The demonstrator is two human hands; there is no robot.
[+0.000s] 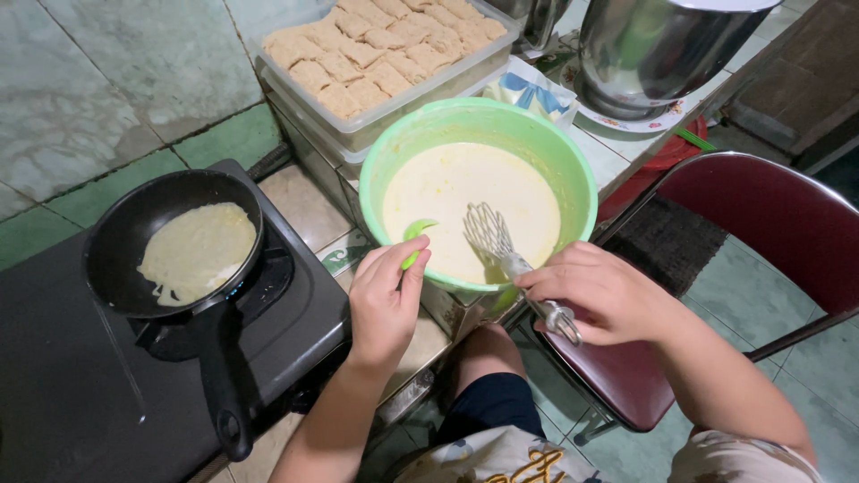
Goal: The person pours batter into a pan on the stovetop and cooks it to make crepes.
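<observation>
Both hands work at the near rim of the green bowl [573, 170] of pale batter, hemmed by stove, tubs and chair. Left hand [385, 300] pinches a green ladle [415, 236] handle; right hand [599, 291] is clenched round a wire whisk [501, 246] dipped in batter.

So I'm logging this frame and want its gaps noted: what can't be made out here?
- Green ladle in the left hand: head view, handle hidden by fingers, scoop sunk in pale batter.
- Wire whisk: handle mostly covered by the right hand.
- Shiny steel pot: cut off by the top edge.
- Stove burner: hidden under the black frying pan.
</observation>
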